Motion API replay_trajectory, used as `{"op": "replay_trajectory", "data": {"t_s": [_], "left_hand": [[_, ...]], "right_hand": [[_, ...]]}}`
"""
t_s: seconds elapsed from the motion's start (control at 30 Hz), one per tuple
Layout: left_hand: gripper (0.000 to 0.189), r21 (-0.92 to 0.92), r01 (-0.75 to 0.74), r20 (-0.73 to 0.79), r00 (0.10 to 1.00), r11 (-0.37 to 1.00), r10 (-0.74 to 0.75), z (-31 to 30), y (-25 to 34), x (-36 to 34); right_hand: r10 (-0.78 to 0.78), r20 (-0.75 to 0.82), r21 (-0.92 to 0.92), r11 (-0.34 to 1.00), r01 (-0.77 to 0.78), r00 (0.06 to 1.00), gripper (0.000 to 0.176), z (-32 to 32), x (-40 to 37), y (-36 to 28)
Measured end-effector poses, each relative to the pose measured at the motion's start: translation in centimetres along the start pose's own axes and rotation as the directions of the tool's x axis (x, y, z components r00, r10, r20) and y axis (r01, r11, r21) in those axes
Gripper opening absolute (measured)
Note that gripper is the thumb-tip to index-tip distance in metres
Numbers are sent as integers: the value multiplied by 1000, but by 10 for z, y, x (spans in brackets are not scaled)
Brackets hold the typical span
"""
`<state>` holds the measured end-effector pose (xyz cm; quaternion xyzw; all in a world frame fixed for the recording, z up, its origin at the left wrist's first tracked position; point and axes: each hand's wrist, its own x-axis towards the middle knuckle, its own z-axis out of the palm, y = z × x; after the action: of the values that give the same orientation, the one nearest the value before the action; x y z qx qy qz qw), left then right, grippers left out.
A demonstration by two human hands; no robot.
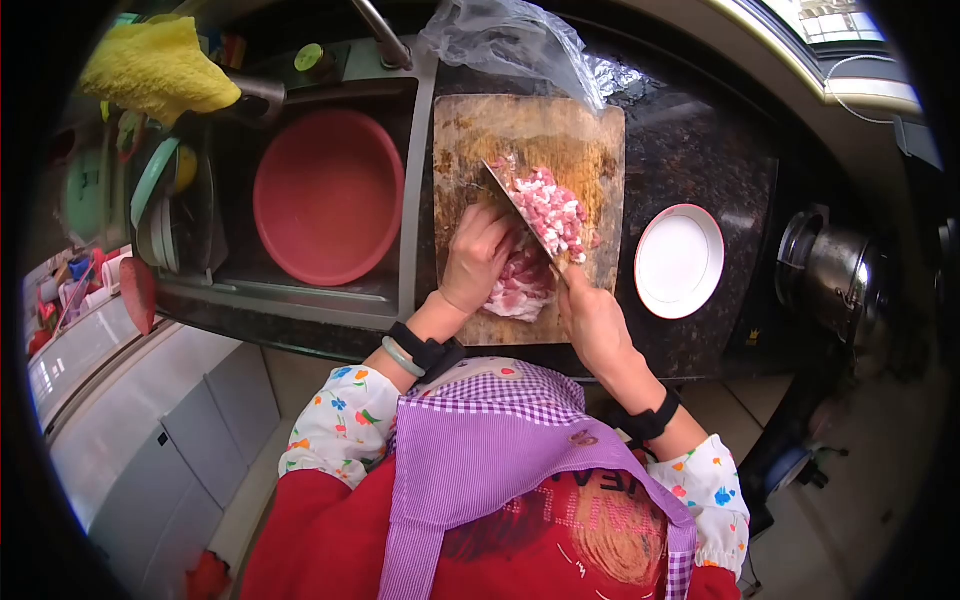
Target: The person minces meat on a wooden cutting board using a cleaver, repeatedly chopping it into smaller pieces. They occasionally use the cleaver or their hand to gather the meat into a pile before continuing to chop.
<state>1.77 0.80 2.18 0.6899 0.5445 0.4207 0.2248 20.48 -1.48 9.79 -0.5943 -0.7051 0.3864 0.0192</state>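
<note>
A wooden cutting board (530,120) lies on the dark counter. My right hand (592,318) is closed round the handle of a knife (523,213), whose blade slants up and left across the board. Diced pink and white meat (550,208) is heaped against the blade's right side. Left of the blade lies a larger piece of meat (522,288). My left hand (478,255) rests on that piece with its fingers curled by the blade; the fingertips are partly hidden.
A white bowl with a red rim (680,262) stands right of the board. In the sink at left sits a red basin (330,198). A clear plastic bag (510,45) lies behind the board. Further right is a metal pot (840,270).
</note>
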Motion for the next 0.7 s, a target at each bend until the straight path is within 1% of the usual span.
{"op": "replay_trajectory", "data": {"t_s": [0.03, 0.1, 0.13, 0.2, 0.23, 0.3, 0.37, 0.43, 0.47, 0.5, 0.53, 0.57, 0.6, 0.63, 0.7], "left_hand": [[23, -2, -3, 3, 1000, 1000, 3, 1, -1, 0], [24, 4, -22, 39, 999, 1000, 22, 3, -3, -4], [24, 4, -26, 45, 999, 1000, 26, 1, -3, -6], [23, 7, -20, 74, 997, 1000, 20, 0, -2, 0], [23, 6, -27, 65, 998, 1000, 27, -2, 1, 2], [22, 6, 17, 3, 1000, 1000, -17, -8, 5, -1], [19, 9, 40, -21, 999, 999, -40, -14, 5, -6], [17, 4, 56, -46, 997, 998, -56, -14, 4, -8], [17, -10, 48, -49, 998, 999, -48, -14, 1, -7], [18, -22, 41, -52, 998, 999, -42, -14, 0, -7], [18, -22, 43, -51, 998, 999, -44, -13, -1, -7], [19, -13, 21, -16, 1000, 1000, -22, -11, -1, -6], [21, -7, 1, 19, 1000, 1000, -1, -8, 0, -6], [21, -10, 6, 22, 1000, 1000, -6, -5, 0, -6], [20, -11, -9, -36, 999, 1000, 8, 1, -1, -6]], "right_hand": [[3, -3, 1, 1000, -3, 1000, 10, 6, 12, -4], [-91, -148, -15, 996, 90, 985, 10, 15, 36, -9], [-87, -152, -11, 996, 86, 985, 10, 17, 38, -6], [-132, -230, 166, 971, 173, 964, 10, 12, 42, 5], [-139, -237, 158, 971, 179, 962, 10, 8, 39, 6], [-111, -277, 224, 958, 176, 954, 9, 3, 26, 7], [-112, -242, 202, 966, 163, 964, 9, -12, 5, 1], [4, -29, 162, 987, 1, 1000, 9, -25, -11, -4], [-30, -34, 66, 997, 32, 999, 10, -24, -15, 1], [-30, -34, 67, 997, 33, 999, 10, -26, -19, 2], [-19, 3, 16, 1000, 19, 1000, 11, -28, -22, 1], [-5, 39, -36, 999, 6, 999, 11, -29, -24, 0], [-2, 42, -37, 999, 3, 999, 11, -27, -25, 1], [-17, 33, -38, 999, 19, 999, 11, -23, -25, 3], [-32, 31, -39, 999, 33, 999, 11, -15, -20, 6]]}}
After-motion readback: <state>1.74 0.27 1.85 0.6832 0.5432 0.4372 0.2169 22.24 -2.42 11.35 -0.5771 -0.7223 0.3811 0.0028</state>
